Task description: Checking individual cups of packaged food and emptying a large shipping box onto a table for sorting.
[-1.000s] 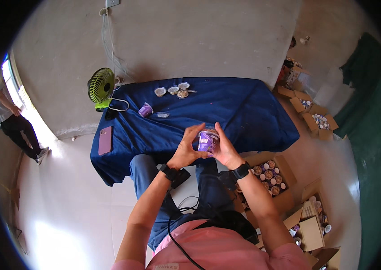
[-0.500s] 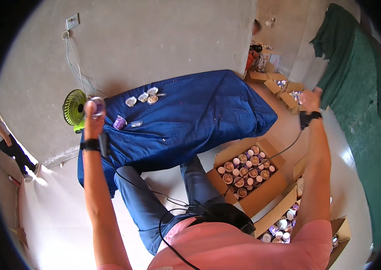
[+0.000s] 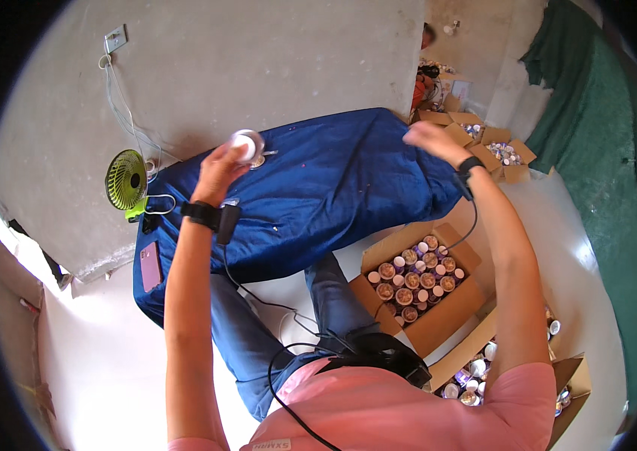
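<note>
My left hand (image 3: 221, 169) is raised over the far left part of the blue cloth-covered table (image 3: 341, 188), closed on a cup (image 3: 248, 146) whose white round end faces me. The cup partly covers small round containers (image 3: 258, 162) on the cloth. My right hand (image 3: 435, 143) is over the table's right end with no cup visible in it; motion blur smears its fingers. A pink phone (image 3: 151, 267) lies at the table's left edge.
A green fan (image 3: 127, 180) stands at the table's left end. An open carton (image 3: 446, 316) of cups is beside my legs, with more cartons (image 3: 574, 406) at right and behind the table (image 3: 517, 171). A partly hidden person (image 3: 417, 92) is at the back; green fabric (image 3: 589, 150) hangs right.
My hands, together on the purple cup a second ago, have moved apart, the cup staying in the left. Since half a second ago both have moved inward, the right one leftward over the table.
</note>
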{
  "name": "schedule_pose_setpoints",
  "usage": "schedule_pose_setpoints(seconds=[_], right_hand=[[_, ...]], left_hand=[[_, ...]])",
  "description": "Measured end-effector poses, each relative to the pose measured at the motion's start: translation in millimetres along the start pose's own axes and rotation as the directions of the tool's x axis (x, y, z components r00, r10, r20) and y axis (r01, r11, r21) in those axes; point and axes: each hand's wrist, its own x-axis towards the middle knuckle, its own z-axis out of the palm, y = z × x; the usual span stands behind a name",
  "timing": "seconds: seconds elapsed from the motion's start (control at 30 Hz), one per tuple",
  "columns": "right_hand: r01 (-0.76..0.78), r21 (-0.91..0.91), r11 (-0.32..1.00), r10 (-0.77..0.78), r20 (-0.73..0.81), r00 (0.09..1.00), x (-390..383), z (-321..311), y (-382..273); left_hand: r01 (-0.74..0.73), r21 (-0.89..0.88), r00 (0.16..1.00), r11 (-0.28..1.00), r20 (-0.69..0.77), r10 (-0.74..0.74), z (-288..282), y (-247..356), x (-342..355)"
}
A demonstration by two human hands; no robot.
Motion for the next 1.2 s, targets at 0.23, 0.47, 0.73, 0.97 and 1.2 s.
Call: schedule_pose_setpoints(seconds=[0.23, 0.47, 0.73, 0.97, 1.2], right_hand=[[0.019, -0.163, 0.986, -0.087, -0.421, 0.903, 6.5, 44.1, -48.5], [0.250, 0.486, 0.837, -0.208, -0.140, 0.968, -21.9, 200.5, -127.2], [0.335, 0.366, 0.868, -0.201, -0.357, 0.912, -45.9, 238.1, -137.5], [0.338, 0.177, 0.925, -0.270, -0.322, 0.908, -60.0, 242.7, -130.2], [0.238, 0.407, 0.882, -0.114, -0.307, 0.945, -65.9, 254.3, -120.8]], left_hand=[[-0.117, 0.013, 0.969, 0.993, -0.217, 0.117, 9.0, -10.8, -23.2], [-0.216, 0.232, 0.976, 0.949, 0.027, 0.215, 57.9, -50.0, -60.7], [-0.092, 0.170, 0.996, 0.981, 0.028, 0.088, 75.3, -56.5, -95.9], [-0.274, 0.256, 0.962, 0.927, 0.095, 0.258, 70.3, -71.4, -93.9], [-0.107, 0.181, 0.994, 0.978, -0.004, 0.109, 73.8, -80.3, -99.6]])
